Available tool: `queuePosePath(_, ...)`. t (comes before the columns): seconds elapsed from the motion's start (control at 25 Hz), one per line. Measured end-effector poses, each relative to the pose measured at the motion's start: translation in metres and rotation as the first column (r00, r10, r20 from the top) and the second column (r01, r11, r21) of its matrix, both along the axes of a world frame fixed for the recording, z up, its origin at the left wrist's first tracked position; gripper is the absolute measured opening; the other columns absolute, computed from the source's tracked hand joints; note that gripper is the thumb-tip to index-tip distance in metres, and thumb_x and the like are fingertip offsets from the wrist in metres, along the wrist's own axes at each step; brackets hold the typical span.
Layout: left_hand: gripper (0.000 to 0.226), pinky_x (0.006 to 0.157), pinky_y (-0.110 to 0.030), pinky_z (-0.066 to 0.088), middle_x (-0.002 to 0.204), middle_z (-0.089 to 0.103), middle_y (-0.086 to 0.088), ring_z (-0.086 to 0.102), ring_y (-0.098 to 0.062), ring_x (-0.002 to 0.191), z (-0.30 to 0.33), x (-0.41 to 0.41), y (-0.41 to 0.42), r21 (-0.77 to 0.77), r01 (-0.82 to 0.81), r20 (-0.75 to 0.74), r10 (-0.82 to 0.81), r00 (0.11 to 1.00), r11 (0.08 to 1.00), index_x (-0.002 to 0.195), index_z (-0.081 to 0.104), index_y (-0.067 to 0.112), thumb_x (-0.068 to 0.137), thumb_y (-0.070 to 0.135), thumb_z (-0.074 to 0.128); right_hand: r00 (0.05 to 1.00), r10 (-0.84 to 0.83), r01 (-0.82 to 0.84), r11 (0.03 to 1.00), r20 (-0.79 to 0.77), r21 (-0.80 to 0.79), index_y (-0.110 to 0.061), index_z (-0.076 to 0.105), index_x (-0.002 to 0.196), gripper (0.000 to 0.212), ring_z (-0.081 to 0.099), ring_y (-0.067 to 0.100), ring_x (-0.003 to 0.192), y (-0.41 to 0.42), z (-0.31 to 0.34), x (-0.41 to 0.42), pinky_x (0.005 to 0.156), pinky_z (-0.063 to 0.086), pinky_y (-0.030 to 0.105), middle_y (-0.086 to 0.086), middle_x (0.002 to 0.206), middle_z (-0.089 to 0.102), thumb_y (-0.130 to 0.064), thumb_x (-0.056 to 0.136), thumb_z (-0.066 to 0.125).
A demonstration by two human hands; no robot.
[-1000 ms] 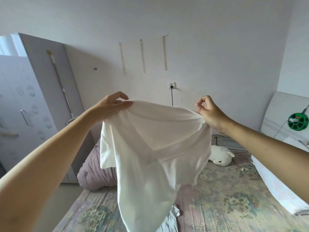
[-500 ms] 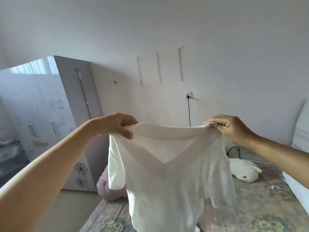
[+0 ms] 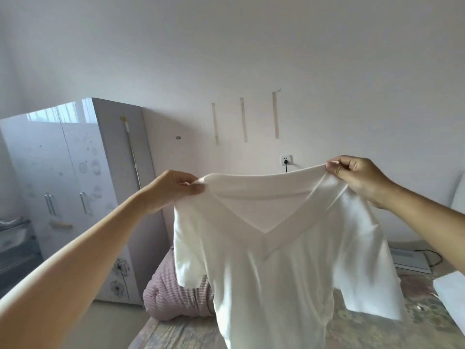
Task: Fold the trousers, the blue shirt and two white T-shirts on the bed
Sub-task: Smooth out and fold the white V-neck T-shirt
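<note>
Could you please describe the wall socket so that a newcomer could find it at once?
Start at the tall grey wardrobe and move right along the wall, beneath three tape strips. The wall socket sits just above the held white T-shirt; it alone has a black cord hanging from it.

- The bed (image 3: 176, 333) carried a floral patterned cover.
- A pink striped pillow (image 3: 173, 295) lay at its far left corner.
- A white cushion (image 3: 450, 288) rested along its right edge.
</note>
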State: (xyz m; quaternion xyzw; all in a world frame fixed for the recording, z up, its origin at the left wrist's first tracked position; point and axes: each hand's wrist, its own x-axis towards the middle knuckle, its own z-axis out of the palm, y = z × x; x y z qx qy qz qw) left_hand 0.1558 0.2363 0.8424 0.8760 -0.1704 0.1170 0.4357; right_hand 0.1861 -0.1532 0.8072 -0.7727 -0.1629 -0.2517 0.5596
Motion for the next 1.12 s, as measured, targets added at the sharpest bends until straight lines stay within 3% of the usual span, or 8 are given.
queuePosePath(0.2,0.031,0.059,-0.027,0.034,0.06,0.052,-0.001,0.044,-0.012,0.058,-0.012,0.005,-0.028,-0.174,-0.187,0.264,0.228,0.937,0.967,0.068,0.066,0.003,0.084,0.029,0.07,0.999,-0.025,0.027,0.998,0.04,-0.059,-0.004,0.065,0.092,0.038,0.051,0.011,0.079,-0.006,0.028,-0.008,0.071,0.04,0.019,-0.001,0.082,0.06,-0.041,0.084,0.061)
queuePosePath(0.32,0.033,0.046,-0.021,0.025,0.047,0.039,0.011,0.031,-0.005,0.047,-0.021,0.0,-0.047,-0.344,-0.159,0.282,0.263,0.923,0.926,0.056,0.058,0.014,0.084,0.026,0.069,0.994,-0.089,0.094,0.992,0.068,-0.083,0.011,0.054,0.088,0.065,0.041,0.018,0.073,-0.015,0.037,-0.009,0.067,0.031,0.029,0.007,0.076,0.045,-0.054,0.082,0.055)
queuePosePath(0.44,0.039,0.042,-0.02,0.02,0.047,0.033,0.01,0.026,-0.006,0.044,-0.021,0.002,-0.053,-0.301,-0.186,0.28,0.273,0.92,0.935,0.054,0.05,0.014,0.086,0.027,0.067,0.986,-0.163,0.165,0.965,0.027,-0.204,0.007,0.043,0.077,0.053,0.038,0.019,0.066,-0.018,0.032,-0.008,0.06,0.027,0.031,0.008,0.07,0.038,-0.043,0.094,0.048)
queuePosePath(0.6,0.04,0.041,-0.02,0.019,0.055,0.034,0.004,0.027,-0.009,0.047,-0.023,0.005,-0.062,-0.251,-0.226,0.165,0.272,0.948,0.941,0.056,0.043,0.016,0.089,0.03,0.063,0.972,-0.232,0.218,0.953,-0.045,-0.21,-0.012,0.038,0.064,0.044,0.036,0.02,0.057,-0.028,0.017,-0.015,0.059,0.034,0.03,0.004,0.06,0.034,-0.042,0.094,0.046)
queuePosePath(0.72,0.038,0.046,-0.02,0.023,0.065,0.035,-0.003,0.033,-0.013,0.055,-0.027,0.008,-0.069,-0.147,-0.22,0.054,0.23,0.972,0.964,0.065,0.042,0.013,0.09,0.038,0.058,0.9,-0.085,0.089,0.996,-0.427,-0.012,-0.004,0.063,0.094,0.053,0.064,0.031,0.092,-0.032,0.0,-0.015,0.094,0.047,0.045,0.014,0.09,0.066,-0.055,0.088,0.051)
queuePosePath(0.8,0.034,0.058,-0.025,0.03,0.074,0.039,-0.007,0.038,-0.016,0.067,-0.035,0.012,-0.074,-0.132,-0.164,-0.029,0.161,0.986,0.978,0.077,0.047,0.012,0.092,0.043,0.051,0.825,0.105,-0.067,0.994,-0.555,0.089,0.002,0.063,0.105,0.06,0.066,0.031,0.096,-0.034,-0.008,-0.02,0.088,0.052,0.043,0.02,0.101,0.069,-0.053,0.081,0.06)
queuePosePath(0.92,0.03,0.056,-0.025,0.033,0.069,0.042,-0.002,0.039,-0.017,0.06,-0.046,0.013,-0.075,-0.062,-0.173,-0.043,0.171,0.984,0.983,0.074,0.046,0.015,0.094,0.038,0.049,0.795,0.227,-0.243,0.969,-0.562,0.048,0.009,0.06,0.108,0.062,0.066,0.022,0.088,-0.043,-0.014,-0.025,0.074,0.055,0.027,0.018,0.106,0.068,-0.033,0.066,0.079)
queuePosePath(1.12,0.015,0.07,-0.032,0.047,0.083,0.061,-0.006,0.056,-0.02,0.074,-0.049,0.007,-0.059,-0.13,0.042,-0.223,-0.07,0.972,0.991,0.084,0.063,0.017,0.082,0.03,0.069,0.892,0.075,-0.146,0.981,-0.445,-0.128,-0.009,0.066,0.091,0.019,0.056,0.02,0.08,-0.056,-0.023,-0.023,0.072,0.044,0.031,0.009,0.091,0.065,-0.026,0.082,0.065)
